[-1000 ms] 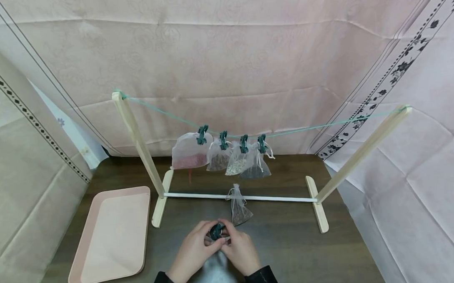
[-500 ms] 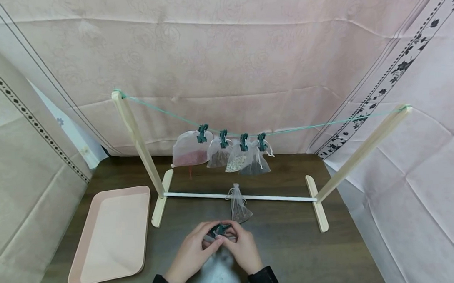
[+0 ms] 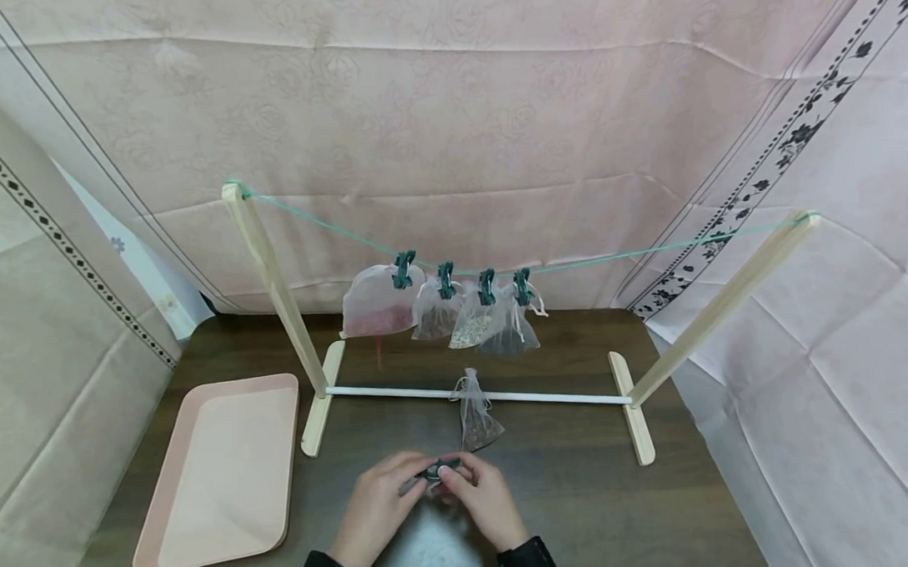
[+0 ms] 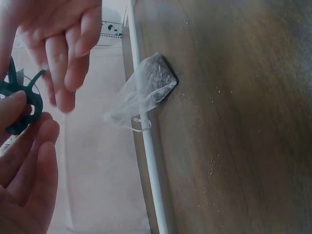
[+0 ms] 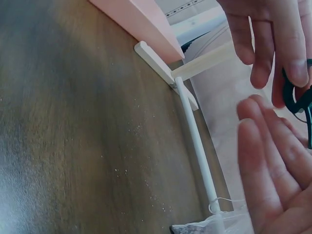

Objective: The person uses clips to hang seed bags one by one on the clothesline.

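Near the front of the table my two hands meet around a dark green clothespin (image 3: pixel 433 470). My left hand (image 3: pixel 379 507) pinches it between thumb and forefinger. My right hand (image 3: pixel 486 499) holds its other side, thumb pressed on top. In the left wrist view the clothespin (image 4: pixel 31 102) shows a thin wire spring. A little pale material shows beside it, mostly hidden by the fingers. Just beyond the hands a sheer drawstring bag (image 3: pixel 477 424) with dark contents leans over the white rod (image 4: pixel 151 170).
Several sheer bags (image 3: pixel 383 307) hang by green clothespins from a green line (image 3: pixel 611 259) between two wooden posts (image 3: pixel 274 277). The posts stand on wooden feet (image 3: pixel 631 411) joined by the rod. A pink tray (image 3: pixel 224 475) lies at left. Small specks dot the tabletop (image 4: pixel 234 122).
The clothespin has turned from upright to lying flat between the fingers. The hands have lowered slightly and the left fingers have spread less around it. The hung bags stay in place.
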`<control>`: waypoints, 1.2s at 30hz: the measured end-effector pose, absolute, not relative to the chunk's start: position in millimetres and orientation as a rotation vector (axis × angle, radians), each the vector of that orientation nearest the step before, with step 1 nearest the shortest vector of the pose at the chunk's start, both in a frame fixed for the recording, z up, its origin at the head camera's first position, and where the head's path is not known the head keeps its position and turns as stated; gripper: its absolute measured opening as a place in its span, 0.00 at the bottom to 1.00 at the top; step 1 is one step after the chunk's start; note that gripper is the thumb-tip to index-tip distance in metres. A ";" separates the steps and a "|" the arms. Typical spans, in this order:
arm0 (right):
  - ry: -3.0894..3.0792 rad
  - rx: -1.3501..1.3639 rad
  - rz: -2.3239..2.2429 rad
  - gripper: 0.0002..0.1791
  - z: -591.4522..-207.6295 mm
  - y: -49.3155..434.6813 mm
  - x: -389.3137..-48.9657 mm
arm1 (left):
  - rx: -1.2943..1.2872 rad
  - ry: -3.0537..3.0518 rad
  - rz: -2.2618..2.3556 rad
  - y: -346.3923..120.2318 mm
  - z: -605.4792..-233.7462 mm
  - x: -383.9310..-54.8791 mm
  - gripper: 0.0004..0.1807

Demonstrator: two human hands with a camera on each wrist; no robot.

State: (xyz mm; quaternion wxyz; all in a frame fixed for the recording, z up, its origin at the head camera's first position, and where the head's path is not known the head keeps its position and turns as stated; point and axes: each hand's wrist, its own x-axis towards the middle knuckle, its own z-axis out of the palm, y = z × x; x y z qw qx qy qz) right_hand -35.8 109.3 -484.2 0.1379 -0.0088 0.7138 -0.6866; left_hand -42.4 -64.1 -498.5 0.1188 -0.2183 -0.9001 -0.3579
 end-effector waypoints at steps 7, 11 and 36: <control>2.044 -0.088 -1.969 0.20 -479.6 109.8 -32.9 | -0.733 -2.565 -1.020 -67.9 -500.5 -44.9 0.12; 2.040 -0.091 -1.948 0.23 -488.2 112.9 -33.9 | -0.777 -2.557 -1.010 -68.2 -501.7 -45.1 0.11; 1.897 -0.104 -1.783 0.29 -520.4 123.0 -37.0 | -0.713 -2.715 -1.148 -70.8 -506.3 -44.5 0.09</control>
